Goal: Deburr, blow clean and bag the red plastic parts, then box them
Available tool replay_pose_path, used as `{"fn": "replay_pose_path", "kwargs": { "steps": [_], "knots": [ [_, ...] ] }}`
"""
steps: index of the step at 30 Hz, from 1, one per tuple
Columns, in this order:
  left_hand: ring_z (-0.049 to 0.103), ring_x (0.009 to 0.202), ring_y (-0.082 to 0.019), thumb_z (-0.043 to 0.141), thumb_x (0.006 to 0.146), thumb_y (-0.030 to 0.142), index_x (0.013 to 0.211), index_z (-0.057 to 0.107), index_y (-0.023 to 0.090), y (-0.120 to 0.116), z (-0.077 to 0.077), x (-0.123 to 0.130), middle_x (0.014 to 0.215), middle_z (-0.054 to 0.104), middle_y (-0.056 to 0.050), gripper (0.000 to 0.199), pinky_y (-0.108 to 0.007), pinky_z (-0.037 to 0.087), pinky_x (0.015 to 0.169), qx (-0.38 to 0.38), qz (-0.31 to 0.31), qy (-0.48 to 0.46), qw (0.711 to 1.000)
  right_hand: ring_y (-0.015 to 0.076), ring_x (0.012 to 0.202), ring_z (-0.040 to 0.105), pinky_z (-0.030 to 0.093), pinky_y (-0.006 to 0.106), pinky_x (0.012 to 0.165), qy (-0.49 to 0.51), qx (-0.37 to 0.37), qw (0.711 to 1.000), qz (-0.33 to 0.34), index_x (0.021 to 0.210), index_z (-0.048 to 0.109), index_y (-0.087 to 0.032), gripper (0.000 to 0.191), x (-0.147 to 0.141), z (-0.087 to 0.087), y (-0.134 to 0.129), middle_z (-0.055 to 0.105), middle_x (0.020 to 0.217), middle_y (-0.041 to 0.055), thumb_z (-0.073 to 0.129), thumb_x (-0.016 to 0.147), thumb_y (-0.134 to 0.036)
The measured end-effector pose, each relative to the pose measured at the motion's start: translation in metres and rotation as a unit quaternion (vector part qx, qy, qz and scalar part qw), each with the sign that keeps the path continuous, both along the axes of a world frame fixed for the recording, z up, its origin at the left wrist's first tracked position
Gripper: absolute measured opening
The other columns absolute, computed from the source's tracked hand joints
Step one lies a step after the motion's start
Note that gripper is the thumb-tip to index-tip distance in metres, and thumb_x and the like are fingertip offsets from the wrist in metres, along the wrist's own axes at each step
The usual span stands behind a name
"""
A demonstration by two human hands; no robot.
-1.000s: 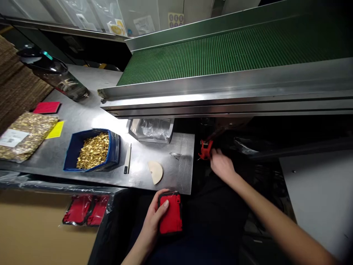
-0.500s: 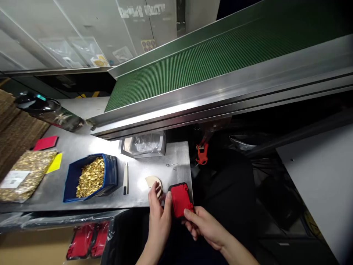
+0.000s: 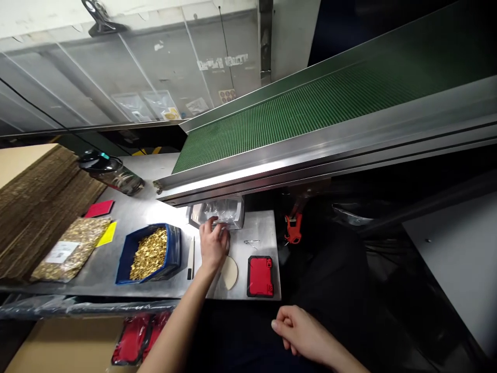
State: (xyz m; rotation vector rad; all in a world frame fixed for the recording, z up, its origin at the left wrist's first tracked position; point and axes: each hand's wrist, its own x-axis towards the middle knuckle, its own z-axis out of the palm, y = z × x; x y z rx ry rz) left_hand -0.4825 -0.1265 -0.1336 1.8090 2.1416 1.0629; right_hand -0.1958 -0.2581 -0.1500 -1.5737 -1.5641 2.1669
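Since the earlier frame, the red case [image 3: 260,277] has passed from the right hand [image 3: 301,331] to the counter [image 3: 266,228], flat by its front right corner; the left hand [image 3: 213,247] has shifted from the pale disc [image 3: 230,273] to the grey bin [image 3: 239,215]. Key relation: bin sits straight off the left fingertips, away from the body, its long axis roughly parallel to the counter's front edge, so fingers meet its near long side crosswise. Left is clearly the nearer hand. Left fingers half curled, parted; cannot tell whether they pinch the clear film [image 3: 223,208] inside. Right hand loosely closed, nothing visible in it, off the front edge near the case.
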Motion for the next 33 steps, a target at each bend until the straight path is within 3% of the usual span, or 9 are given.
{"fn": "replay_pose_path", "kwargs": {
  "steps": [5, 9, 13, 16, 18, 25, 29, 31, 33],
  "knots": [
    [0.061, 0.108, -0.03, 0.059, 0.096, 0.036, 0.094, 0.068, 0.021, -0.009, 0.014, 0.009, 0.105, 0.07, -0.01, 0.017, -0.045, 0.044, 0.101, 0.046, 0.045, -0.033, 0.997, 0.0118, 0.053, 0.056, 0.039, 0.022, 0.051, 0.038, 0.078, 0.992, -0.095, 0.083, 0.058, -0.02, 0.033, 0.004, 0.033, 0.006, 0.064, 0.066, -0.0017, 0.051, 0.101, -0.047],
    [0.064, 0.084, -0.021, 0.065, 0.095, 0.041, 0.094, 0.065, 0.022, -0.04, 0.042, 0.04, 0.089, 0.068, -0.003, 0.02, -0.031, 0.047, 0.077, 0.02, 0.04, -0.126, 0.991, 0.0161, 0.073, 0.062, 0.047, 0.026, 0.068, 0.025, 0.268, 0.952, -0.144, 0.091, 0.06, -0.023, 0.022, -0.008, 0.079, 0.039, 0.065, 0.083, 0.0002, 0.052, 0.102, -0.04],
    [0.055, 0.067, -0.016, 0.078, 0.084, 0.044, 0.08, 0.062, 0.021, -0.067, 0.066, 0.073, 0.071, 0.061, 0.002, 0.028, -0.026, 0.043, 0.065, -0.128, -0.047, -0.406, 0.904, 0.0212, 0.101, 0.062, 0.047, 0.03, 0.09, 0.023, 0.416, 0.906, -0.071, 0.112, 0.058, -0.025, 0.026, -0.023, 0.108, 0.078, 0.064, 0.112, 0.0039, 0.07, 0.093, -0.038],
    [0.055, 0.065, -0.016, 0.081, 0.08, 0.044, 0.075, 0.059, 0.02, -0.081, 0.072, 0.08, 0.069, 0.06, 0.001, 0.033, -0.025, 0.043, 0.061, -0.209, -0.1, -0.492, 0.839, 0.0147, 0.077, 0.061, 0.041, 0.024, 0.068, 0.035, 0.381, 0.922, 0.062, 0.093, 0.059, -0.023, 0.024, -0.021, 0.114, 0.096, 0.066, 0.088, -0.003, 0.075, 0.089, -0.041],
    [0.053, 0.063, -0.014, 0.08, 0.082, 0.043, 0.075, 0.056, 0.02, -0.087, 0.071, 0.075, 0.068, 0.058, 0.002, 0.034, -0.024, 0.041, 0.059, -0.221, -0.112, -0.496, 0.832, 0.0108, 0.064, 0.054, 0.032, 0.023, 0.059, 0.022, 0.358, 0.928, 0.102, 0.08, 0.057, -0.022, 0.024, -0.014, 0.112, 0.1, 0.061, 0.073, -0.0069, 0.074, 0.089, -0.036],
    [0.053, 0.082, -0.013, 0.074, 0.086, 0.025, 0.093, 0.053, 0.023, -0.096, 0.053, 0.075, 0.091, 0.054, 0.002, 0.022, -0.024, 0.045, 0.074, -0.17, -0.104, -0.399, 0.895, 0.0097, 0.057, 0.034, 0.02, 0.029, 0.06, -0.106, 0.412, 0.905, -0.034, 0.069, 0.035, -0.02, 0.029, -0.009, 0.093, 0.069, 0.041, 0.063, -0.0073, 0.057, 0.087, -0.013],
    [0.06, 0.093, -0.017, 0.078, 0.08, 0.026, 0.123, 0.051, 0.025, -0.093, 0.039, 0.104, 0.11, 0.061, -0.003, 0.051, -0.028, 0.049, 0.08, -0.239, -0.124, -0.482, 0.834, 0.0095, 0.056, 0.033, 0.023, 0.027, 0.057, 0.019, 0.334, 0.941, -0.051, 0.066, 0.029, -0.021, 0.038, -0.013, 0.092, 0.055, 0.034, 0.06, -0.0073, 0.057, 0.092, -0.021],
    [0.056, 0.074, -0.014, 0.079, 0.075, 0.026, 0.104, 0.059, 0.02, -0.091, 0.033, 0.113, 0.087, 0.061, 0.001, 0.036, -0.025, 0.046, 0.069, -0.271, -0.156, -0.509, 0.802, 0.0096, 0.056, 0.033, 0.025, 0.025, 0.055, 0.073, 0.272, 0.959, -0.036, 0.066, 0.028, -0.021, 0.042, -0.006, 0.092, 0.053, 0.034, 0.061, -0.0073, 0.059, 0.093, -0.027],
    [0.046, 0.06, -0.012, 0.077, 0.075, 0.029, 0.078, 0.055, 0.019, -0.09, 0.031, 0.116, 0.068, 0.051, 0.005, 0.024, -0.023, 0.038, 0.057, -0.246, -0.114, -0.5, 0.823, 0.0099, 0.056, 0.033, 0.026, 0.024, 0.054, 0.061, 0.244, 0.968, -0.018, 0.065, 0.029, -0.022, 0.044, 0.005, 0.091, 0.052, 0.034, 0.06, -0.0074, 0.061, 0.094, -0.031]
  ]
}}
